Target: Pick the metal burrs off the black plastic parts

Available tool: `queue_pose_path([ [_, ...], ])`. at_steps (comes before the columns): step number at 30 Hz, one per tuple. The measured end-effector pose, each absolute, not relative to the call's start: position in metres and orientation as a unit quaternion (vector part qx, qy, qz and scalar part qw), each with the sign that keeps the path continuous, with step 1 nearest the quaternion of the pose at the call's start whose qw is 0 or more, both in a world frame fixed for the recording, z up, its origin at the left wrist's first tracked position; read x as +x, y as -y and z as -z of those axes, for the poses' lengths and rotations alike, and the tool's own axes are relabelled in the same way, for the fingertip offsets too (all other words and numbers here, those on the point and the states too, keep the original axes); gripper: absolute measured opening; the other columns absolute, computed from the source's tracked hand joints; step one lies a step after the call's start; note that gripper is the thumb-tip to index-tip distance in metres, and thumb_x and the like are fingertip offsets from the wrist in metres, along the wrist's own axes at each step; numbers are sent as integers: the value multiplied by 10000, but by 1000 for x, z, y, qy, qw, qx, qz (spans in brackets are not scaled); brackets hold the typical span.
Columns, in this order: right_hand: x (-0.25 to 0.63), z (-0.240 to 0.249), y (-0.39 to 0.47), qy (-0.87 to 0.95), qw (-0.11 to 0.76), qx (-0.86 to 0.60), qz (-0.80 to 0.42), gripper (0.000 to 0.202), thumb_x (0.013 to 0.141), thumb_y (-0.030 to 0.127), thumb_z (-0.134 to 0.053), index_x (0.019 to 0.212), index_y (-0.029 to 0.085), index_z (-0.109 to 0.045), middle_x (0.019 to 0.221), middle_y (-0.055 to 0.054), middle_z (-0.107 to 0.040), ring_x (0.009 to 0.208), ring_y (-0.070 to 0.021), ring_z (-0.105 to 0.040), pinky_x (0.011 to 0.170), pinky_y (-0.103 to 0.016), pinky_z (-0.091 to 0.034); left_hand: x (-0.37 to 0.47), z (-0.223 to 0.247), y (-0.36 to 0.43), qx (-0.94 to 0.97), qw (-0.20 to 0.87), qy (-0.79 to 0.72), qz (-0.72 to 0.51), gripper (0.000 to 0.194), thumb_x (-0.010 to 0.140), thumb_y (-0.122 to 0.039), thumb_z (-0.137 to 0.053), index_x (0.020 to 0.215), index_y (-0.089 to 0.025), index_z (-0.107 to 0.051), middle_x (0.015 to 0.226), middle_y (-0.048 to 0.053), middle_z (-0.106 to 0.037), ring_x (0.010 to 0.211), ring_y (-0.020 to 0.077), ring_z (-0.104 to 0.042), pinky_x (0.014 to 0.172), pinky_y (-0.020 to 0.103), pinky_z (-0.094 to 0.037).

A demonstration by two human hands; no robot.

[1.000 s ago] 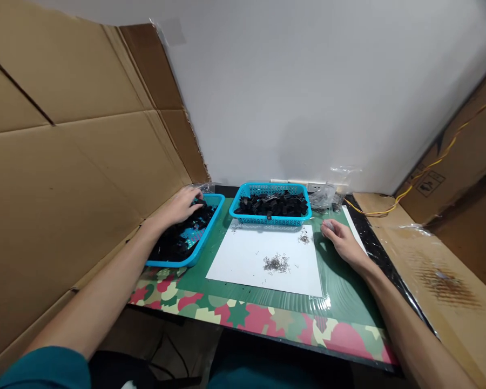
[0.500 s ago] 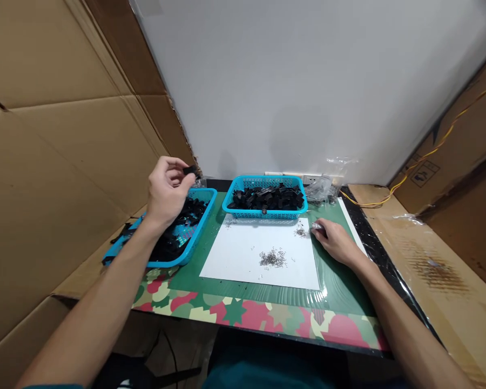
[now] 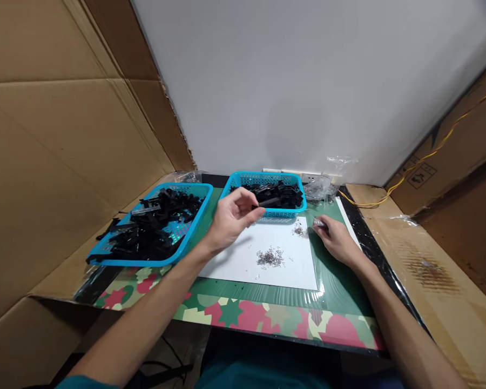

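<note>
My left hand (image 3: 235, 217) is raised over the white sheet (image 3: 227, 267), in front of the rear blue basket (image 3: 285, 212). Its fingers pinch a small black plastic piece (image 3: 259, 206), whose exact kind I cannot make out. Out to the right, my right hand (image 3: 335, 237) rests by the sheet's edge with its fingers closed around a small shiny, clear-looking item (image 3: 319, 222), mostly hidden by the fingers. Tiny bent metal wire pieces lie on the sheet in a larger pile (image 3: 270, 257) and a smaller pile (image 3: 298, 230).
A second blue basket (image 3: 194, 232) on the left holds many black plastic parts (image 3: 146, 227). Similar black parts (image 3: 281, 192) fill the rear basket. Clear plastic bags (image 3: 322, 189) lie against the wall beside a socket strip (image 3: 310, 177). Cardboard (image 3: 65, 135) stands at the left.
My left hand has moved right, from above the left basket to over the white sheet, carrying the black plastic piece. The right hand stays nearly in place.
</note>
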State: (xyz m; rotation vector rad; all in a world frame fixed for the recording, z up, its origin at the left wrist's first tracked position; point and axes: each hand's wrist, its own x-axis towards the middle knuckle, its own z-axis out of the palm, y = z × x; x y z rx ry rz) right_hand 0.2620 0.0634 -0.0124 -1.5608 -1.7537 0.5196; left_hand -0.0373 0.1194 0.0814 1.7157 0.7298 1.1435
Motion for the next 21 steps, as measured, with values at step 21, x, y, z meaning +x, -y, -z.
queue_pose_path([
  [21, 200, -8, -47, 572, 503, -439, -476, 338, 978, 518, -676, 903, 198, -600, 803, 4, -489, 741, -153, -412, 660, -275, -348, 10, -14, -88, 720, 478, -310, -396, 250, 1010, -421, -647, 972, -181, -704, 983, 34, -586, 938, 180, -575, 827, 291, -444],
])
